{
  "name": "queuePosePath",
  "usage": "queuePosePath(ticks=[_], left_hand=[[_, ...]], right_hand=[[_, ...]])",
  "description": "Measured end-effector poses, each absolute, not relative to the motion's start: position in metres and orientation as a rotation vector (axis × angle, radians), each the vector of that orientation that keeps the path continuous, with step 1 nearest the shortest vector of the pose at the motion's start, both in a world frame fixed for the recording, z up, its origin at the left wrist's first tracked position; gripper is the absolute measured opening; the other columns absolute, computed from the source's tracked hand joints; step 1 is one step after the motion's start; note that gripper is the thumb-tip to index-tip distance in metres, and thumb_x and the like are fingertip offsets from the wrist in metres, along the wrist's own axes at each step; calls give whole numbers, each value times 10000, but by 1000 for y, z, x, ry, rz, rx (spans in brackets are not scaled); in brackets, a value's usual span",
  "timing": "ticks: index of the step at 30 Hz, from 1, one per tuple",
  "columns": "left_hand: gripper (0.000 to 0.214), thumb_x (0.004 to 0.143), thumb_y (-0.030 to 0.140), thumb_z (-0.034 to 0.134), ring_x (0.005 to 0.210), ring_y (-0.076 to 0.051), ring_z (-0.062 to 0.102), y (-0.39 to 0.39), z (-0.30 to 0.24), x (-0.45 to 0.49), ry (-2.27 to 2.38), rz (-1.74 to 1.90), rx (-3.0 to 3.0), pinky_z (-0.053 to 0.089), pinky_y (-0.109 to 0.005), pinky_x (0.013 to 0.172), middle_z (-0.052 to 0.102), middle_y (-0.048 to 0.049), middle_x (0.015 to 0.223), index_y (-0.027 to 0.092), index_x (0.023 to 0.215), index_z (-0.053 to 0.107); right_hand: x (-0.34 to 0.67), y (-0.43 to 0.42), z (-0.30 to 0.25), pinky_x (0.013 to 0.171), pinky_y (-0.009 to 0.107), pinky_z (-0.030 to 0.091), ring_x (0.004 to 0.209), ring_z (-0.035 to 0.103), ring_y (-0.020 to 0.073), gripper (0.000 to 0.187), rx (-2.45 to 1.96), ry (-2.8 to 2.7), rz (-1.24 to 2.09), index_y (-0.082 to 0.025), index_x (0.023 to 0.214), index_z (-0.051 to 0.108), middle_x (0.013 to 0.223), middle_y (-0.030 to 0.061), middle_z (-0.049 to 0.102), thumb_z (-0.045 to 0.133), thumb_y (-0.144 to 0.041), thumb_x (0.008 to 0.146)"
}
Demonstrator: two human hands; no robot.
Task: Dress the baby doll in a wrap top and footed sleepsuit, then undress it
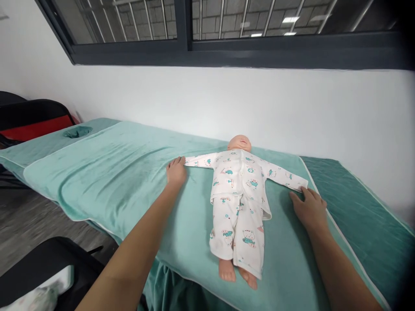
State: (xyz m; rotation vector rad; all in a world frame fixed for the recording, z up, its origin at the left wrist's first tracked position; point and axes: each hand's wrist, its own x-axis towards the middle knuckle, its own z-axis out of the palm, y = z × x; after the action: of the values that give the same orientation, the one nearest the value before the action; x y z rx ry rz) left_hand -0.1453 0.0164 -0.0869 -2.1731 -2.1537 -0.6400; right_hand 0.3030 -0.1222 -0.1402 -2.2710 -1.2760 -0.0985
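A baby doll (239,203) in white printed pyjamas lies on its back on a teal towel (106,172), arms spread wide, bare feet toward me. My left hand (176,171) rests on the towel at the end of the doll's sleeve, fingers curled down and touching the cuff. My right hand (309,208) lies flat on the towel with fingers stretched, its fingertips at the other sleeve's cuff. Neither hand holds anything that I can make out.
The towel covers a massage bed (363,216) with a face hole (77,131) at the far left. A white wall and a dark window frame (207,47) stand behind. Black and red chairs (32,119) sit at left, a black seat (42,268) at lower left.
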Motion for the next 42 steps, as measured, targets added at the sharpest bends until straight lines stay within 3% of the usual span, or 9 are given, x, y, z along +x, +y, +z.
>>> queuePosePath(ticks=[7, 13, 17, 23, 29, 34, 37, 42], left_hand=[[606, 833, 54, 393, 1408, -334, 374, -7, -90, -136, -2172, -705, -2113, 314, -511, 1139, 396, -173, 1537, 145, 1426, 476], [448, 878, 103, 425, 1327, -282, 476, -112, -112, -115, -1907, -1116, -2295, 394, -476, 1116, 508, -139, 1447, 163, 1293, 583], [397, 895, 75, 422, 1286, -206, 513, -197, -125, -102, -1754, -1296, -2468, 304, -499, 1187, 593, -67, 1346, 227, 1226, 581], [394, 859, 102, 534, 1322, -214, 478, -243, -122, -92, -1765, -1267, -2643, 255, -535, 1193, 548, -73, 1385, 244, 1226, 533], [106, 884, 197, 579, 1295, -225, 497, -238, -116, -82, -1841, -1319, -2588, 259, -524, 1168, 586, -64, 1326, 231, 984, 586], [74, 943, 212, 490, 1131, -186, 584, -243, -116, -80, -1862, -1548, -2567, 246, -515, 1168, 655, -37, 1143, 231, 948, 562], [81, 950, 239, 472, 1030, -183, 612, -250, -117, -83, -1968, -1711, -2541, 335, -479, 1123, 668, -31, 1024, 226, 973, 549], [108, 926, 256, 495, 983, -191, 619, -267, -115, -92, -2219, -1780, -2496, 498, -359, 886, 654, -42, 1015, 217, 1002, 560]], right_hand=[[298, -131, -142, 1102, 517, 308, 1301, 458, 376, 643, -2219, -1200, -150, -50, 1233, 641, 1320, 243, 579, 434, -499, 824], [249, -172, -132, 1129, 532, 289, 1335, 437, 360, 620, -1928, -1294, -160, -71, 1193, 648, 1408, 245, 500, 436, -552, 864], [189, -234, -124, 1109, 506, 350, 1336, 438, 305, 486, -1740, -1354, 50, -170, 1252, 607, 1441, 153, 485, 507, -496, 907], [110, -309, -106, 1067, 469, 429, 1397, 377, 267, 383, -1531, -1526, 336, -287, 1315, 513, 1541, 84, 346, 548, -323, 934], [84, -303, -92, 1073, 561, 388, 1462, 242, 334, 325, -1567, -1886, 38, -253, 1217, 559, 1561, 96, 326, 530, -176, 902], [74, -282, -90, 1099, 599, 340, 1431, 303, 349, 191, -1613, -1926, -172, -204, 1041, 591, 1497, 131, 427, 564, -129, 868], [72, -277, -85, 1122, 595, 322, 1413, 346, 325, 161, -1541, -1953, -189, -214, 991, 583, 1467, 103, 476, 558, -112, 868], [76, -286, -75, 1112, 573, 359, 1416, 344, 306, 121, -1436, -1919, -114, -227, 968, 567, 1440, 85, 501, 543, -130, 899]])
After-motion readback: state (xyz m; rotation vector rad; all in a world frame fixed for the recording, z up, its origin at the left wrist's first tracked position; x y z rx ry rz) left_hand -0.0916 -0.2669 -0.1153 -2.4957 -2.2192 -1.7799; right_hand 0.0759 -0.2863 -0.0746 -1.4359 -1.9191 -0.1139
